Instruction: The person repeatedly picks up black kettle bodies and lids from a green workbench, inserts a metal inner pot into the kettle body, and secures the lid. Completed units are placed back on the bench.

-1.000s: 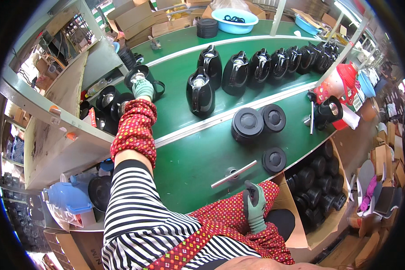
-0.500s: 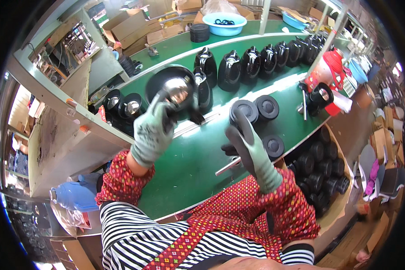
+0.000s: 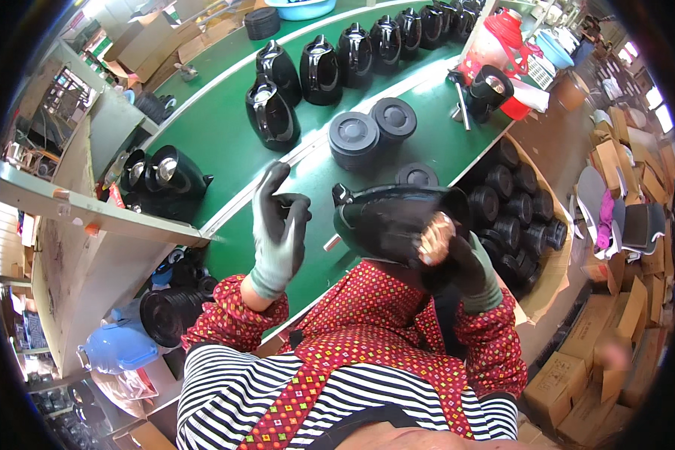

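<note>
The right hand [image 3: 474,274] holds a black jug [image 3: 382,229] near its shiny end, the jug tipped on its side over the near edge of the green surface [image 3: 217,142]. At the jug's nine o'clock, apart from it, the left hand [image 3: 279,225] is half-spread with bent fingers. Stacked round lids [image 3: 352,133] sit toward eleven o'clock, upright jugs [image 3: 321,71] in a row beyond them. At three o'clock stands a carton [image 3: 553,283] of black parts [image 3: 502,181].
</note>
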Available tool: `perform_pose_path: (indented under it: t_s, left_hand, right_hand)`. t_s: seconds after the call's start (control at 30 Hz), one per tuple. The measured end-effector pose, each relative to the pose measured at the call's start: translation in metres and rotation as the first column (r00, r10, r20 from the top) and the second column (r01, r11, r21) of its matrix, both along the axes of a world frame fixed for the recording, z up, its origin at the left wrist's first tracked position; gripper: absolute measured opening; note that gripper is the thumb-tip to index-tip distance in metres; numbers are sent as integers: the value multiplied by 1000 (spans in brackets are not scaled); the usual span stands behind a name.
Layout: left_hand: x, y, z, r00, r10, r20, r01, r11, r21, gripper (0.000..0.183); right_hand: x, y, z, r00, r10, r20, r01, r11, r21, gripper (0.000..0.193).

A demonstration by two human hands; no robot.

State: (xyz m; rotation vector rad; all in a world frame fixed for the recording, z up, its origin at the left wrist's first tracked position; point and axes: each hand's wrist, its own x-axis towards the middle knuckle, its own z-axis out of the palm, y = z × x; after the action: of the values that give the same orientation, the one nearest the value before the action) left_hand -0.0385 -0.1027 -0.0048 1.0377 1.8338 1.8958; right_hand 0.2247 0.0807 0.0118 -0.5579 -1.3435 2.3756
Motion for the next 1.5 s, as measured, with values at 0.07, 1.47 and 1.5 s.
perform_pose_path:
  t_s: [0.07, 1.47, 1.5]
  left_hand:
    - [-23, 2, -46, 760, -268, 593, 391, 916, -87, 54]
    - [24, 21, -125, 700, -710, 69, 711, 686, -155, 51]
    - [28, 22, -123, 678, -722, 138, 735, 669, -113, 52]
  right_hand:
    - [25, 9, -20, 999, 9, -48, -12, 998, -59, 83]
    - [27, -27, -24, 960, -279, -11, 212, 705, 677, 103]
    - [30, -29, -22, 964, -267, -21, 205, 684, 700, 104]
